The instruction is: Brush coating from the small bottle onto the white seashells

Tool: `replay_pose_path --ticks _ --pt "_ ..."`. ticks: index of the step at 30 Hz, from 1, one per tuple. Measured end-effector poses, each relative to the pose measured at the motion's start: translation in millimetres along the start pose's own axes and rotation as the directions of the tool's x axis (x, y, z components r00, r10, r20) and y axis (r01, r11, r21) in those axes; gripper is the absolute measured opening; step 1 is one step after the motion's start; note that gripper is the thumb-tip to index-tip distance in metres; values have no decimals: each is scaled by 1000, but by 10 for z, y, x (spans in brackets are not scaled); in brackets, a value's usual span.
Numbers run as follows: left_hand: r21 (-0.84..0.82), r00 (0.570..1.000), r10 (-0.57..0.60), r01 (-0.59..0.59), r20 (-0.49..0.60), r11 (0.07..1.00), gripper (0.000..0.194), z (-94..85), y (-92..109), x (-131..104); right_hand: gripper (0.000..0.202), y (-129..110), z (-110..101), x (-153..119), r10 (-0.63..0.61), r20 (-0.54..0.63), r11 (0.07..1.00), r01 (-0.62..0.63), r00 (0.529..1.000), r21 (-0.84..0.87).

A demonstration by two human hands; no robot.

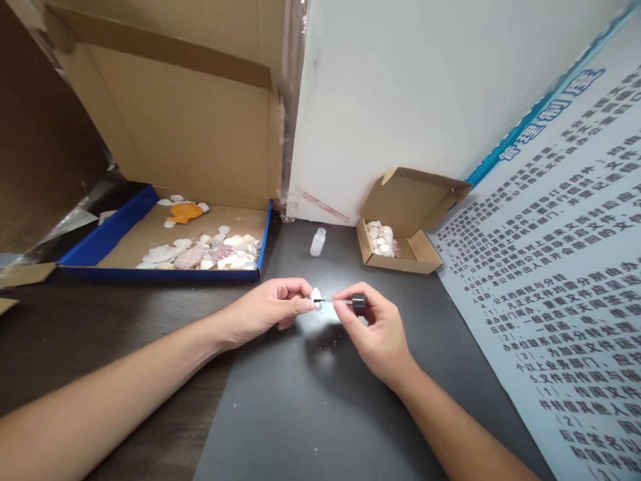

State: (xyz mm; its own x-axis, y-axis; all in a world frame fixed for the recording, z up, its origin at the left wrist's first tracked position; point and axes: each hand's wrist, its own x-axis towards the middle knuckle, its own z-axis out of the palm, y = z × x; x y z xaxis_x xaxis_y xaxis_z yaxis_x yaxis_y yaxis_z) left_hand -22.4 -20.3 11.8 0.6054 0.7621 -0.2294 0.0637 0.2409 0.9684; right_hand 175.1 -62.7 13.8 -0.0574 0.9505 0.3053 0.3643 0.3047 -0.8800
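Near the middle of the view, my left hand (pixel 283 304) pinches a small white shell (pixel 316 298) between thumb and fingers. My right hand (pixel 373 327) grips a brush with a black cap (pixel 358 302), its thin stem pointing left. The dark brush tip touches or lies right at the shell. Behind the hands, a small translucent bottle (pixel 318 242) stands upright without a cap on the dark mat (pixel 280 414).
At the left, an open blue-edged box (pixel 163 273) holds white and purplish shells and an orange one. A small open cardboard box (pixel 400 262) with shells stands at the back right. A white board rises behind, and a printed sheet (pixel 551 234) at the right.
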Motion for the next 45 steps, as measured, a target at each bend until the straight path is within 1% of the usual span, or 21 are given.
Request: replay_pose_path --ticks 4,8,12,15,17,19,21,25,27,29,33,37,41,42,45 --pt "38 1000 -10 9 9 999 28 4 4 -4 11 -5 6 -6 23 -58 999 -26 998 -36" --pt "57 1000 6 -7 20 998 29 11 12 -17 10 -4 5 -6 4 -4 1000 -4 1000 -15" --pt "109 999 22 -24 23 994 30 15 21 -31 9 2 7 -5 12 -63 999 -15 998 -44" --pt "129 999 29 -33 31 991 30 13 22 -35 9 3 10 -10 -25 -6 1000 25 1000 -18" --pt "131 999 32 -36 35 991 29 12 21 -35 9 5 11 -10 -22 7 999 22 1000 -38" --pt "126 999 35 -39 41 991 27 12 22 -35 9 7 8 -5 8 -45 997 -11 999 -73" --pt "122 998 37 -43 46 992 26 13 26 -36 10 4 3 0 20 -78 998 -24 997 -61" --pt "126 998 42 -47 39 991 27 19 31 -37 10 -11 4 -7 -11 18 1000 11 1000 -21" --pt "128 998 44 -48 40 991 28 19 29 -38 10 -11 8 -10 -3 -5 999 3 1000 -49" --pt "126 998 46 -51 45 991 28 17 24 -38 10 -7 11 -9 2 -40 998 -4 999 -61" --pt "114 998 47 -53 50 992 26 14 20 -41 10 -2 16 -2 -13 -1 999 13 1000 -49" --pt "93 998 44 -49 52 994 23 17 28 -35 11 -5 9 -2 5 -58 998 -8 998 -61" --pt "69 998 27 -30 51 997 18 11 10 -19 9 -6 6 -11 -22 26 999 23 999 -24" --pt "51 998 24 -27 56 998 17 6 1 -16 9 -3 7 -11 -22 32 999 23 999 -33" --pt "-17 998 23 -22 60 1000 13 -7 -23 -15 9 6 9 -8 0 -6 998 -1 1000 -60"
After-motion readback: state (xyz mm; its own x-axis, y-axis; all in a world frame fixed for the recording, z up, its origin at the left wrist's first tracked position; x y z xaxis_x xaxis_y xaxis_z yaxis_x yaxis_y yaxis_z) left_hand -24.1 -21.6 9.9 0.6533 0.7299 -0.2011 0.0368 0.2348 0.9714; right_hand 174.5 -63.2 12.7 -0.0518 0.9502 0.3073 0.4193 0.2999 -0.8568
